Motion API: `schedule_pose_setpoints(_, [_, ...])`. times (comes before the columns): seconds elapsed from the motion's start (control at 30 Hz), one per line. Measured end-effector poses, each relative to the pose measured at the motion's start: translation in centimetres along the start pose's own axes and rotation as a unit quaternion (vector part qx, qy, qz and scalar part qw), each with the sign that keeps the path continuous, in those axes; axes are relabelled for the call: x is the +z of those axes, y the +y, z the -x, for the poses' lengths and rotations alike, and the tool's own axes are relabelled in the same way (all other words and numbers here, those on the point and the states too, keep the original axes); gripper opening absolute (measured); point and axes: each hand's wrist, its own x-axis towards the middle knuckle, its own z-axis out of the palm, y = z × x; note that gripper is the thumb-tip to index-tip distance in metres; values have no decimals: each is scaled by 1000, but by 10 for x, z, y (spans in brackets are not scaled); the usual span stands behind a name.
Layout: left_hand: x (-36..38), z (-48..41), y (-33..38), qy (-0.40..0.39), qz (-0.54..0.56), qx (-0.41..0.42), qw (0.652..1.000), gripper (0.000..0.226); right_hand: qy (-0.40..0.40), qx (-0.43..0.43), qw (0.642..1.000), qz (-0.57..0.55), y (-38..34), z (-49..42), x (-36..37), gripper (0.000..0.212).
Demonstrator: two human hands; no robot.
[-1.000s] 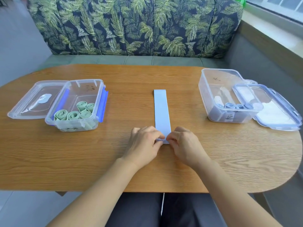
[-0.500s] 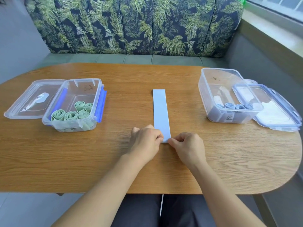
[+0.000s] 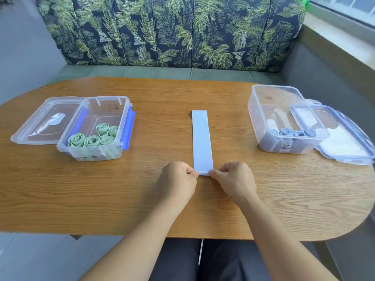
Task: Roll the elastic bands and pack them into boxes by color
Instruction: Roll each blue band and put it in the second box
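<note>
A pale blue elastic band [image 3: 201,138] lies flat on the wooden table [image 3: 142,199], stretched away from me. Its near end is turned over into a small fold. My left hand [image 3: 178,182] pinches that fold at its left corner, and my right hand [image 3: 233,180] pinches it at the right corner. A clear box [image 3: 95,126] at the left holds several rolled green bands [image 3: 92,139]. At the right a second clear box [image 3: 284,122] holds several rolled blue bands [image 3: 292,132].
The left box's lid [image 3: 46,122] lies beside it on its left. The right box's lid [image 3: 334,134] leans against its right side near the table edge. A leaf-patterned bench cushion [image 3: 172,31] stands behind the table.
Both hands have spread apart to the two corners of the band's near end, and that end now shows a small fold.
</note>
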Motion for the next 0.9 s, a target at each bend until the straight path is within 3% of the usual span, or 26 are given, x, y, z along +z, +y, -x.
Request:
schedule_pose_setpoints(0.5, [-9,5,3,-27,-86,-5,996,20,-22,15,999,19,8,-1,-3,30])
schedule_pose_setpoints(0.6, [-4,4,3,-13,-75,55,996,5,-30,20,999,23,8,-6,-4,34])
schedule_pose_setpoints(0.73, [3,7,-3,-37,-25,151,988,12,-44,16,998,29,6,-8,-5,26])
schedule_pose_setpoints(0.9, [4,4,-5,-29,-37,170,984,10,-41,7,999,20,7,-5,-7,31])
